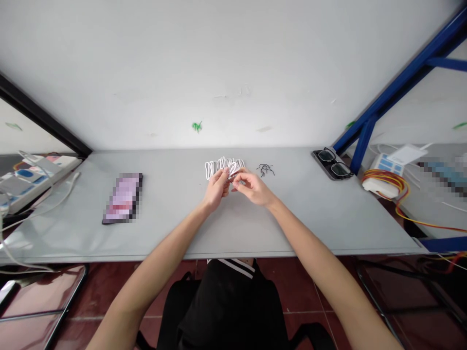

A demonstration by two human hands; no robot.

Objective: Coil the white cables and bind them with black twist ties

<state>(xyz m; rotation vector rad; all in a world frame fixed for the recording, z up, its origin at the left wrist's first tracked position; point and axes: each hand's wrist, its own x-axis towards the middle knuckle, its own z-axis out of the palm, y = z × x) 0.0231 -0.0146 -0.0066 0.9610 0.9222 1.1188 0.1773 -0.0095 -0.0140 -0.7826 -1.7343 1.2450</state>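
Both my hands meet over the middle of the grey table [292, 214]. My left hand [216, 188] is closed around a bundle of coiled white cable [222, 166], whose loops stick out above the fingers. My right hand [251, 187] pinches the same bundle from the right side, fingers curled. A small heap of thin black twist ties [265, 169] lies on the table just to the right of my hands, untouched.
A phone [123, 198] lies flat on the left of the table. Black-framed glasses [333, 164] rest at the back right by a blue metal frame [394, 82]. A power strip [32, 175] with cables sits at far left. A white device with coloured wires [383, 181] is at right.
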